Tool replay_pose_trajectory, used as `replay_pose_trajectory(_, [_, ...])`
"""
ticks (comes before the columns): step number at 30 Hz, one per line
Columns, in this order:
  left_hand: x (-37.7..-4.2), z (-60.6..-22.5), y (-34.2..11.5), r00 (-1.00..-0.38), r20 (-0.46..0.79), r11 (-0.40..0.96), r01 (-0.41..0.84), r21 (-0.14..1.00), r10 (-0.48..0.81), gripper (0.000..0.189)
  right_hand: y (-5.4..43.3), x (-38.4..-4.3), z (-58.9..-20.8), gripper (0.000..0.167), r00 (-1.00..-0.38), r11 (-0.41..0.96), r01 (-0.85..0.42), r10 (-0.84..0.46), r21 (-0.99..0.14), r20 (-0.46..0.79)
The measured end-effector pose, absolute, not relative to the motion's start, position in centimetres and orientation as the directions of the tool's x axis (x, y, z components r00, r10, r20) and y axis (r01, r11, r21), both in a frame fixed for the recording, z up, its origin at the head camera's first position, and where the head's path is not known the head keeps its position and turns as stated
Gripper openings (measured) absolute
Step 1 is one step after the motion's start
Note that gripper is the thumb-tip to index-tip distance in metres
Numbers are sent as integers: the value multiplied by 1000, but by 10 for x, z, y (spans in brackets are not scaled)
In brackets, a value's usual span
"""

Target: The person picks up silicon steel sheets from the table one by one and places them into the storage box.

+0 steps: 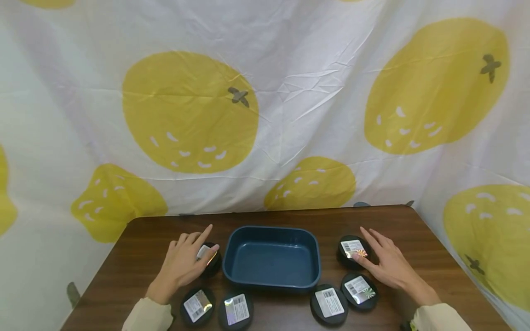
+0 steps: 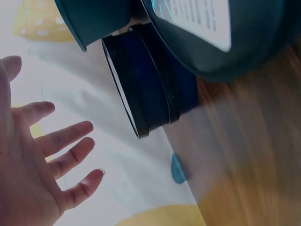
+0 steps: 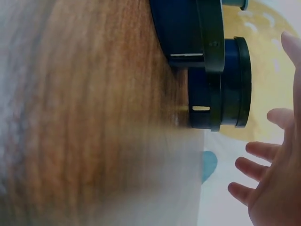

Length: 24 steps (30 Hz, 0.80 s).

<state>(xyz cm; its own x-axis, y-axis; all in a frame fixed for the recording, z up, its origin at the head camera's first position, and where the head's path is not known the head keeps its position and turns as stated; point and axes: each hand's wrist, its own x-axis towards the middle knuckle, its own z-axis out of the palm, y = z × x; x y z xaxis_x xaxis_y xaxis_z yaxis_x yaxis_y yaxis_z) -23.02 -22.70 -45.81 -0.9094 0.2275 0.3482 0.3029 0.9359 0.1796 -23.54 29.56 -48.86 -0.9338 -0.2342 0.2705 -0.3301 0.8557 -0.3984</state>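
My left hand (image 1: 184, 259) is spread over a round black container with a label (image 1: 203, 252), partly hiding it, left of the blue basin. In the left wrist view, the open left hand (image 2: 42, 155) is apart from a dark blue container with black bands (image 2: 146, 80). On the other side, my right hand (image 1: 387, 262) hangs by a similar labelled container (image 1: 352, 248), its thumb over the label edge. The right wrist view shows a gap between the right hand (image 3: 275, 174) and the dark banded container (image 3: 228, 84). Neither hand holds anything.
A blue rectangular basin (image 1: 271, 280) stands mid-table with nothing inside. Nearer lie more labelled round containers: two at left (image 1: 198, 306) (image 1: 237, 310), two at right (image 1: 329, 303) (image 1: 359, 290). A lemon-print cloth (image 1: 290, 115) hangs behind the brown table (image 1: 372, 220).
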Motion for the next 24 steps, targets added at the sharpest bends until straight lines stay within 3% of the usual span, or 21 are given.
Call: replay_pose_trajectory(24, [-237, -462, -197, -949, 218, 881, 295, 371, 226, 65, 301, -247, -501, 93, -951, 749, -308, -245, -587, 188])
